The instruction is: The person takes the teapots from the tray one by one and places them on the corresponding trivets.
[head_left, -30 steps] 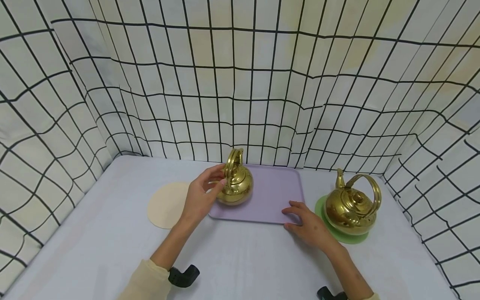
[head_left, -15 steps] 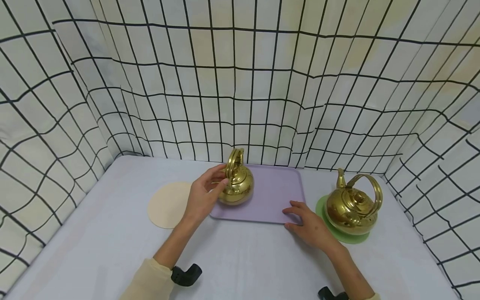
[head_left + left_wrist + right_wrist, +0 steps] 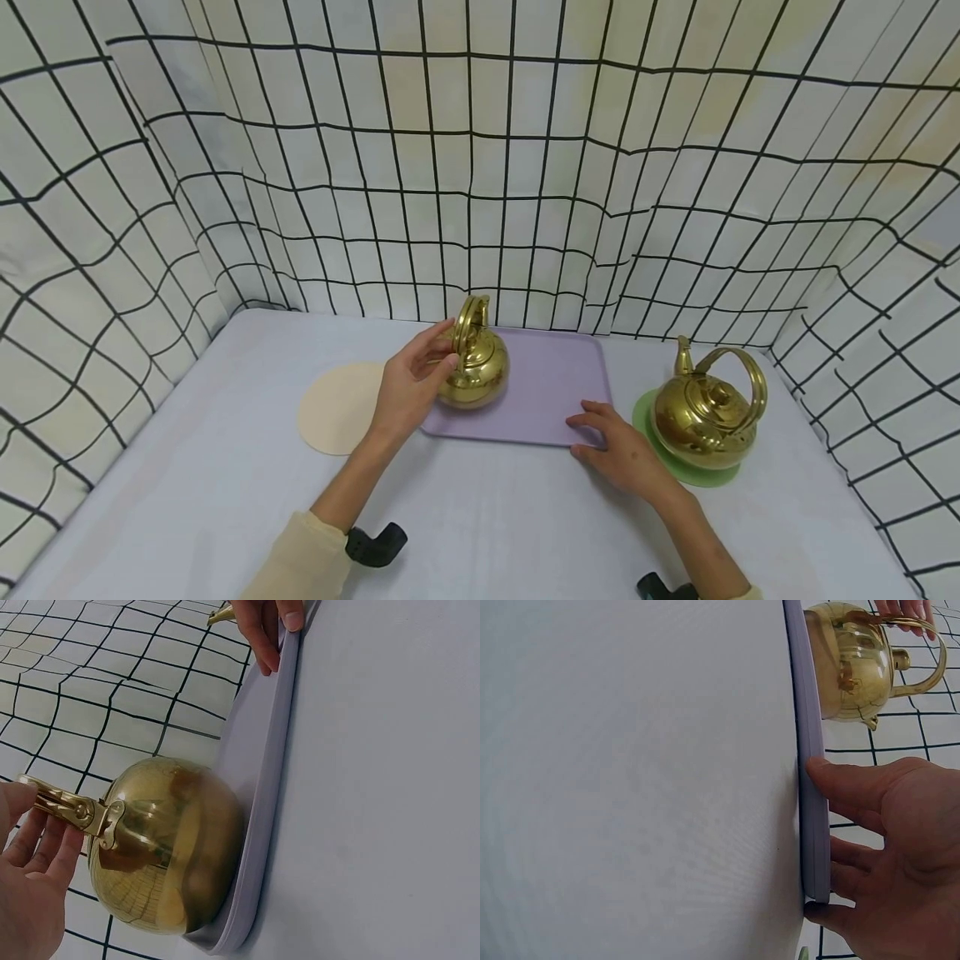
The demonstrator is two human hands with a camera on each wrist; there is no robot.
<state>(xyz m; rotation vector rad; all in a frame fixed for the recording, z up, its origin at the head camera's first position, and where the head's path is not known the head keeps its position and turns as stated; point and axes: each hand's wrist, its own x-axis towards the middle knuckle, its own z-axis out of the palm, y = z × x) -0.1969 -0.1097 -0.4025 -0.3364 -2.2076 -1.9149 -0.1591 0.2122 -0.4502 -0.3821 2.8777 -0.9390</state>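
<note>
The small brass kettle (image 3: 474, 367) stands upright on the near-left part of the lilac tray (image 3: 551, 387), its arched handle (image 3: 471, 321) raised edge-on toward me, so the handle's long line runs from 6 to 12 o'clock. The left hand (image 3: 408, 383) sits at the kettle's 9 o'clock; the wrist view shows its fingers (image 3: 45, 844) lying fairly straight against the handle (image 3: 67, 808), with the thumb on the other side. Whether that pinch is firm I cannot tell, but the fingers lie along the handle rather than wrapped round it. This hand is plainly the nearer one.

The right hand (image 3: 618, 450) is well apart from the kettle, at its 4 o'clock, resting on the tray's near right corner with fingers (image 3: 870, 787) spread and flat, the thumb tucked at the rim (image 3: 815, 825).

Beyond that, a cream round mat (image 3: 333, 408) lies on the pale table (image 3: 487, 525) at 9 o'clock from the tray, bare. At 3 o'clock a larger brass kettle (image 3: 708, 412) stands on a green mat (image 3: 693, 475).
</note>
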